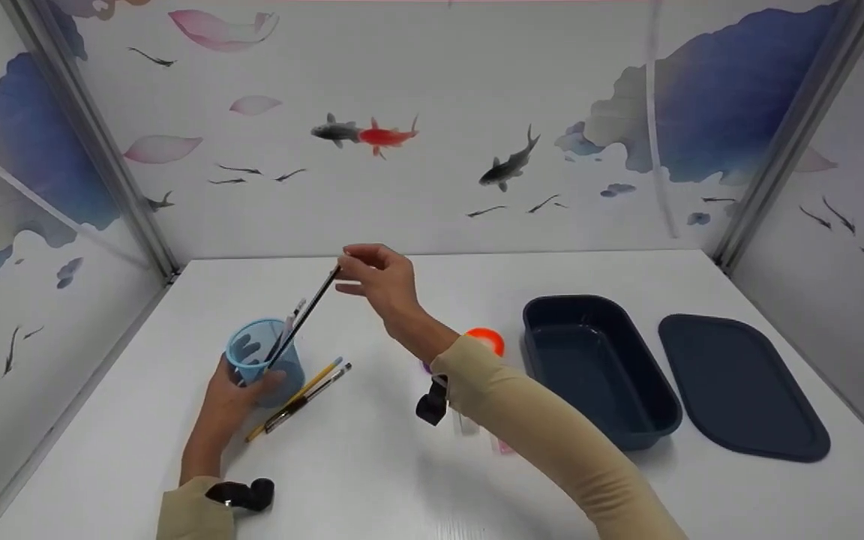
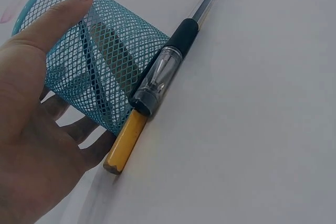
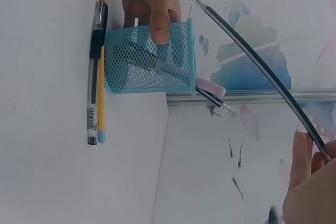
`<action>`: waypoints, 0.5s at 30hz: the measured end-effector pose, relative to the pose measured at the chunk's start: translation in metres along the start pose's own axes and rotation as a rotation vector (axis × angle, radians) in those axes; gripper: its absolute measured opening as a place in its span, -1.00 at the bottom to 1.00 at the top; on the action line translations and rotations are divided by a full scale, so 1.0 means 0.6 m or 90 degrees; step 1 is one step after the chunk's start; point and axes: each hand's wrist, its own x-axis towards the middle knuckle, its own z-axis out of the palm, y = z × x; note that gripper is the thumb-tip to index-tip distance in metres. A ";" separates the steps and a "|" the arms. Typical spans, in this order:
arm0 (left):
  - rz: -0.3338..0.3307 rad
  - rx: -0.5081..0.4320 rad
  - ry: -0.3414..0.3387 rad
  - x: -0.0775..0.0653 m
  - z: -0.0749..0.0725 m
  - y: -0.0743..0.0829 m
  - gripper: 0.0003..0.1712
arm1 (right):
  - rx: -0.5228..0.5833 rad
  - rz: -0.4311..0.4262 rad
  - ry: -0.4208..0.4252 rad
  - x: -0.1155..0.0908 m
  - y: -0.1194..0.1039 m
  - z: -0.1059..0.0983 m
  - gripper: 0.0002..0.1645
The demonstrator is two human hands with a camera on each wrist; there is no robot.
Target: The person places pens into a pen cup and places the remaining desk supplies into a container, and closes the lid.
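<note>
My left hand (image 1: 229, 412) grips a light-blue mesh pen cup (image 3: 149, 80), thumb on the near side close to the rim. Inside the cup are a pale pen (image 3: 212, 87) with a pinkish end and a dark pencil (image 3: 209, 96) with an eraser. My right hand (image 1: 385, 286) pinches a dark striped pencil (image 3: 278, 84) near its upper end. Its sharpened tip points down toward the cup mouth, and in the right wrist view it shows outside the rim. Beside the cup's base, a clear gel pen (image 2: 187, 35) with a black grip lies along a yellow pencil (image 2: 125, 145).
A navy rectangular container (image 1: 589, 367) stands uncovered on the right, its matching lid (image 1: 743, 390) flat beside it. An orange-red round object (image 1: 487, 339) and a small pink item (image 1: 503, 447) are partly hidden by my right sleeve. Printed panels enclose the white table.
</note>
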 end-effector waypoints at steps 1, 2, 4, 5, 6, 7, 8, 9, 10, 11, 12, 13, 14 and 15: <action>0.002 -0.004 0.000 0.000 0.000 0.000 0.25 | 0.000 -0.006 0.004 0.001 -0.001 0.003 -0.72; 0.005 -0.006 0.001 0.000 0.000 0.000 0.25 | -0.001 -0.011 0.009 0.002 -0.002 0.006 -0.72; 0.013 -0.008 0.002 0.000 0.000 -0.001 0.24 | -0.004 -0.021 0.015 0.004 -0.002 0.011 -0.72; 0.015 -0.008 0.002 0.000 0.000 -0.001 0.23 | -0.007 -0.026 0.018 0.005 -0.001 0.014 -0.72; 0.017 -0.008 0.003 0.000 -0.001 -0.001 0.23 | -0.010 -0.033 0.020 0.006 -0.001 0.016 -0.73; 0.017 -0.009 0.002 0.000 -0.001 -0.001 0.23 | -0.014 -0.039 0.023 0.006 0.002 0.017 -0.73; 0.016 -0.009 0.001 0.000 -0.001 -0.001 0.23 | -0.019 -0.043 0.025 0.007 0.004 0.018 -0.73; 0.016 -0.011 0.001 0.000 -0.002 0.000 0.23 | -0.024 -0.045 0.027 0.007 0.007 0.020 -0.73; 0.014 -0.011 0.001 0.000 -0.002 0.000 0.23 | -0.030 -0.047 0.027 0.006 0.010 0.021 -0.73; 0.013 -0.011 0.002 0.000 -0.003 0.000 0.23 | -0.035 -0.048 0.024 0.005 0.014 0.022 -0.73; 0.012 -0.011 0.002 -0.001 -0.003 0.001 0.24 | -0.039 -0.049 0.021 0.004 0.018 0.024 -0.73; 0.011 -0.011 0.002 -0.001 -0.003 0.001 0.24 | -0.043 -0.047 0.016 0.002 0.022 0.025 -0.73; 0.010 -0.012 0.002 -0.002 -0.002 0.000 0.25 | -0.048 -0.045 0.011 0.000 0.027 0.027 -0.73; 0.008 -0.013 0.001 -0.002 -0.001 0.000 0.25 | -0.051 -0.042 0.005 -0.002 0.032 0.028 -0.73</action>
